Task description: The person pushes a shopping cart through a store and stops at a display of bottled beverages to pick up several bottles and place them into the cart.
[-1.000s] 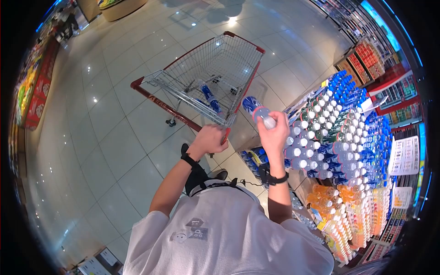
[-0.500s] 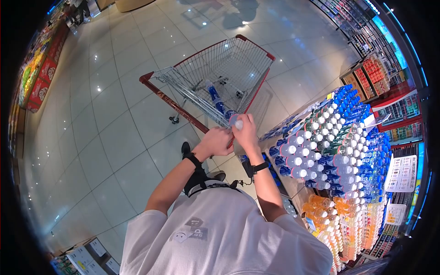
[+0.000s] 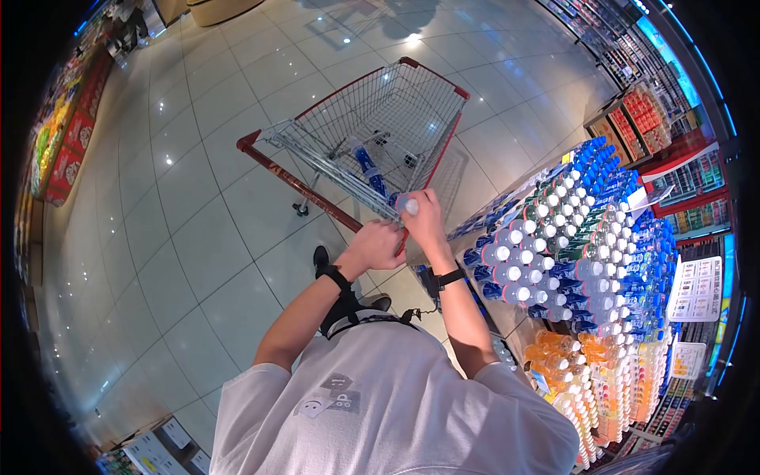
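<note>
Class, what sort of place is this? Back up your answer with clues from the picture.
Most likely a supermarket or similar shop: there is a wire shopping cart, a large display of drink bottles massed together, and shelves packed with goods behind it.

White-capped bottle (image 3: 407, 203), red cart handle (image 3: 313, 195) — silver grid-patterned basket (image 3: 431, 103), orange drinks (image 3: 552, 348)

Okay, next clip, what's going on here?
A person's right hand holds a white-capped bottle at the near end of a wire shopping cart, while the left hand grips its red handle. A blue-labelled bottle lies in the cart. To the right stand dense rows of bottled drinks.
</note>
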The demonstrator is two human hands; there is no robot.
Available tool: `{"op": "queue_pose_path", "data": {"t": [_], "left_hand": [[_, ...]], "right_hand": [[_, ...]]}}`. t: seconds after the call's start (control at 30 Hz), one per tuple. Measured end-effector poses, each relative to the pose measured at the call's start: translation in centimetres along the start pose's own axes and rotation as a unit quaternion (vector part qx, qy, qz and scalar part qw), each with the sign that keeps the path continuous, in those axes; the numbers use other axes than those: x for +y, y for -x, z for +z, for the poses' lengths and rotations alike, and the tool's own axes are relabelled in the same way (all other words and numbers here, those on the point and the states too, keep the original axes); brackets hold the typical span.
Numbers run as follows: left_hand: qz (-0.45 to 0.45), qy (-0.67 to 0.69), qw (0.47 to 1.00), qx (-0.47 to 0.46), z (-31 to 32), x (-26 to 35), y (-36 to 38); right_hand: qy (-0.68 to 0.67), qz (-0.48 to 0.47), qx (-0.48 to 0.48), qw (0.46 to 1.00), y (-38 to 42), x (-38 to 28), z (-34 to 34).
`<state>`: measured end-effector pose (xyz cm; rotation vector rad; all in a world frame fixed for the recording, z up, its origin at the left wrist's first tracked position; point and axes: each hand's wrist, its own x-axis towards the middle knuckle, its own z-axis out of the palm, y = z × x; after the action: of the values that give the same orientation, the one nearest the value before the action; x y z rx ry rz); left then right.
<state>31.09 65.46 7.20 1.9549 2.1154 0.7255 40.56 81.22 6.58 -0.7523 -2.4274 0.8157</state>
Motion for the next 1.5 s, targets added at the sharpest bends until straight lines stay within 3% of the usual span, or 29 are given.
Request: {"op": "queue_pose_path", "data": {"t": [0.27, 0.33, 0.47, 0.83, 1.13, 1.23, 1.3, 1.5], "left_hand": [[0.008, 0.002, 1.0, 0.019, 0.0, 0.3, 0.0], [0.01, 0.001, 1.0, 0.02, 0.2, 0.2, -0.1], [0.005, -0.003, 1.0, 0.011, 0.0, 0.5, -0.1], [0.015, 0.005, 1.0, 0.01, -0.2, 0.7, -0.3], [0.011, 0.016, 1.0, 0.016, -0.6, 1.2, -0.7], [0.043, 0.027, 0.998, 0.026, 0.2, 0.6, -0.5], [0.009, 0.01, 1.0, 0.015, 0.0, 0.7, -0.6], [0.013, 0.014, 1.0, 0.005, -0.5, 1.3, -0.8]], "right_hand": [[-0.01, 0.016, 0.047, 0.999, 1.7, 2.0, -0.3], [-0.006, 0.09, -0.011, 0.996, 3.0, 2.3, -1.4], [0.009, 0.106, -0.005, 0.994, 6.0, 5.0, -2.1], [0.008, 0.257, -0.006, 0.966, 14.5, 9.4, -6.8], [0.045, 0.42, -0.034, 0.906, 23.7, 15.2, -13.2], [0.017, 0.452, 0.012, 0.892, 26.5, 15.6, -16.1], [0.027, 0.448, 0.065, 0.891, 28.7, 17.0, -17.4], [0.03, 0.494, 0.094, 0.864, 32.7, 19.7, -23.4]]}}
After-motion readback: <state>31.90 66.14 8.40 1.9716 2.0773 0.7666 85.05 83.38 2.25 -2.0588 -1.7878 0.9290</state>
